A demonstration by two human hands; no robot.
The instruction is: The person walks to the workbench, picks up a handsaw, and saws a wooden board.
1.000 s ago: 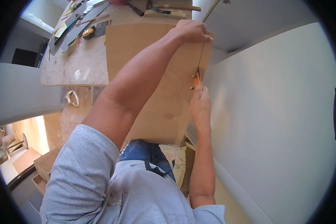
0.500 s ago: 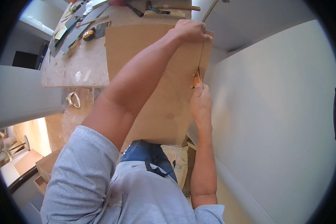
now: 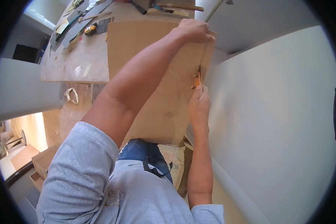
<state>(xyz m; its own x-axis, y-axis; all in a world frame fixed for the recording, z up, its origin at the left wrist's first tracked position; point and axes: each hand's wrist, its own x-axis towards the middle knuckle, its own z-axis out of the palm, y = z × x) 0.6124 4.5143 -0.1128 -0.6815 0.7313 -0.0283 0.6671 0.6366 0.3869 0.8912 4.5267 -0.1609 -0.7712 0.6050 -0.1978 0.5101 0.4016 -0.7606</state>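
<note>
A large brown board lies over the bench and reaches back to my waist. A narrow slit runs along it near its right edge. My right hand is closed round the orange wooden handle of a handsaw, which has two round brass-coloured bolts on its left side. The saw stands at the near end of the slit, and its blade is mostly hidden. At the far right corner my left hand is closed on the board's edge, its fingertips partly hidden.
Left of the board, the workbench carries a tape measure, a hammer and several flat strips. More tools lie at the back, near a wooden plane-like block. A pale wall panel rises close on the right.
The view has shifted slightly. Both hands and the saw keep nearly the same places on the board, the left still at the far corner.
</note>
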